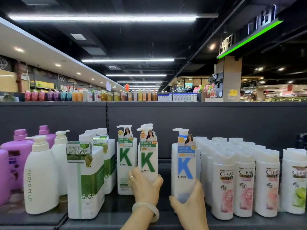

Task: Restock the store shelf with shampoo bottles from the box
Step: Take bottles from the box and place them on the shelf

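Standing on the dark shelf (166, 219) from the left are purple bottles (16, 156), then a white pump bottle (40, 178) marked SUPER MILD, then tall white-and-green bottles (86, 181) with a boxy green tag at the neck. Next comes a white shampoo bottle with a green K (125, 163), upright on the shelf. Just to its right the left hand (145, 186), with a ring on one finger and a pale bangle (146, 209) at the wrist, is wrapped around the lower part of a second green-K bottle (147, 160), which stands upright and slightly in front of the first; I cannot tell whether its base touches the shelf. A bare gap of shelf follows. Then the right hand (191, 201) curls its fingers and thumb around the bottom of a white bottle with a blue K (183, 165), upright, close beside rows of white flip-cap bottles (244, 181) labelled CLEAR that fill the right end.
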Available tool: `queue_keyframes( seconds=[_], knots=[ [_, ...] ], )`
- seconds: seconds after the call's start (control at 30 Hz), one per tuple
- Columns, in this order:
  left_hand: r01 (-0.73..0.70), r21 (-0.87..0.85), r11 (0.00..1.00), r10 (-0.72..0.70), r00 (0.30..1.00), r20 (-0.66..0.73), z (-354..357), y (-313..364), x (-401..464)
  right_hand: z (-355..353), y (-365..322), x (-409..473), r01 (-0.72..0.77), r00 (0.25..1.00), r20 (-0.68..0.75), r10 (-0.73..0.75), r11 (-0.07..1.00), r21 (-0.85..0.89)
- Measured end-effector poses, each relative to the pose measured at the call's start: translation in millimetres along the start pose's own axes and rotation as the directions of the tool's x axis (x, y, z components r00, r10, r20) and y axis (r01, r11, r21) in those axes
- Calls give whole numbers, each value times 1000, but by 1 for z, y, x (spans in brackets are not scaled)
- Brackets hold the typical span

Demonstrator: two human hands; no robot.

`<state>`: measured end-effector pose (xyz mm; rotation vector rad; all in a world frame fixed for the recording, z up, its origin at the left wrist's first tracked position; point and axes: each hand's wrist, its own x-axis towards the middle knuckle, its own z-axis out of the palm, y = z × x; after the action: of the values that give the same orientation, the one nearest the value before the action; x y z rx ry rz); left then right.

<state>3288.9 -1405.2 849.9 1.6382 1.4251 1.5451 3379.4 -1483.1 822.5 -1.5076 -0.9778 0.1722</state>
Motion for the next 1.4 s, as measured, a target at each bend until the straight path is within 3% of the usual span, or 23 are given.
queue_keyframes(
  seconds=[0.2,0.33,1.2,1.4],
  knots=[
    [44,183,982,-52,998,36,-7,0,-9,-5,1,-5,24,1000,17,-25,999,23],
    [-25,246,969,-1,995,105,-19,-11,-12,-4,1,-5,33,999,16,-33,999,3],
    [-26,290,957,-2,995,96,-19,-14,-14,-6,-1,-8,41,999,24,-40,999,-33],
    [-72,405,911,55,997,54,-31,-18,-24,-5,1,-7,52,998,26,-51,998,-19]
  ],
)
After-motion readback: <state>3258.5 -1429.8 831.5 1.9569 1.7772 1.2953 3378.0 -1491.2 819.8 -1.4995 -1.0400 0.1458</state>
